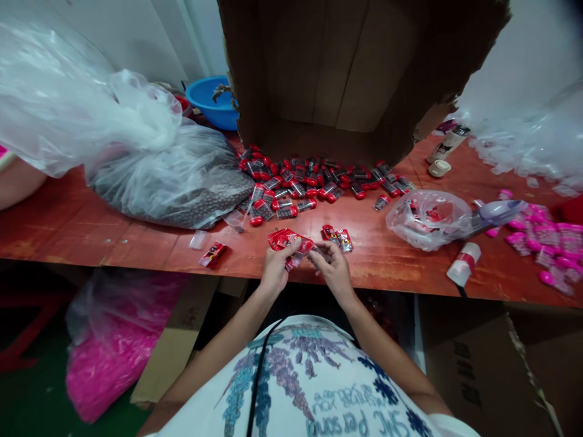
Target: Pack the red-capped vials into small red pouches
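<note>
My left hand (276, 266) is closed on several small red printed packets (288, 238), fanned out over the table's front edge. The fingers of my right hand (334, 267) pinch at the right side of the same bunch; exactly what lies between those fingertips is partly hidden. Just beyond my right hand lie more printed packets (345, 240), and a red stack of packets (212, 254) rests to the left. Behind my hands spreads a heap of small clear containers with red caps and dark contents (286, 212).
A large torn cardboard box (319, 73) opens toward me behind the heap. On the left sits a clear bag of dark beads (182, 188); a blue basin (212, 100) is behind it. Rightward are a plastic bag (428, 233), a white roll (464, 264) and pink containers (555, 240).
</note>
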Motion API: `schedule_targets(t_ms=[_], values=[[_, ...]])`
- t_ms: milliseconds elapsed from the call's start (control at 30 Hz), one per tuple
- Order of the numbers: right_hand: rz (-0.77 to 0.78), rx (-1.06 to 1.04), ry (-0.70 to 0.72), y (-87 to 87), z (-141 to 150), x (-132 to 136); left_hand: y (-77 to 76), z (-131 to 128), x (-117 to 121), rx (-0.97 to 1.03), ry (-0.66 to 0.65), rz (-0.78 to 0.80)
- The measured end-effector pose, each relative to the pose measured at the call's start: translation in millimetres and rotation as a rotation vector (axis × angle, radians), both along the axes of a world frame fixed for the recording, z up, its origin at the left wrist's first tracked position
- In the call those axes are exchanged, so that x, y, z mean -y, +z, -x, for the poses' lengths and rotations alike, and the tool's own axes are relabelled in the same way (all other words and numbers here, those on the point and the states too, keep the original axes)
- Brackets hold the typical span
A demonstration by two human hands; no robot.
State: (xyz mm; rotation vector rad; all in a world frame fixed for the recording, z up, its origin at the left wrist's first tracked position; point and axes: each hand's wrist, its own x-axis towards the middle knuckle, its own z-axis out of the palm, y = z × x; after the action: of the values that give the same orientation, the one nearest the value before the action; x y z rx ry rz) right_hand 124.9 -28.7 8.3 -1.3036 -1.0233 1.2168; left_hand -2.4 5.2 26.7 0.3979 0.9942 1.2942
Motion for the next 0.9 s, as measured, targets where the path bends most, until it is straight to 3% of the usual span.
schedule_targets(t_ms=[200,400,633,900], values=[[-0.079,0.103,-0.033,0.5,4,5,-0.4,4,4,-0.093,-0.079,-0.030],[-0.004,-0.063,0.069,-0.7,0,3,7.0,9,3,-0.131,-0.120,-0.118],[-0.345,0.289,0.033,9.8,-2,8,5.2,6,3,-0.126,0.015,-0.120],[-0.360,0.296,0.001,21.3,-3,9,6.0,2,3,-0.069,0.020,-0.118]])
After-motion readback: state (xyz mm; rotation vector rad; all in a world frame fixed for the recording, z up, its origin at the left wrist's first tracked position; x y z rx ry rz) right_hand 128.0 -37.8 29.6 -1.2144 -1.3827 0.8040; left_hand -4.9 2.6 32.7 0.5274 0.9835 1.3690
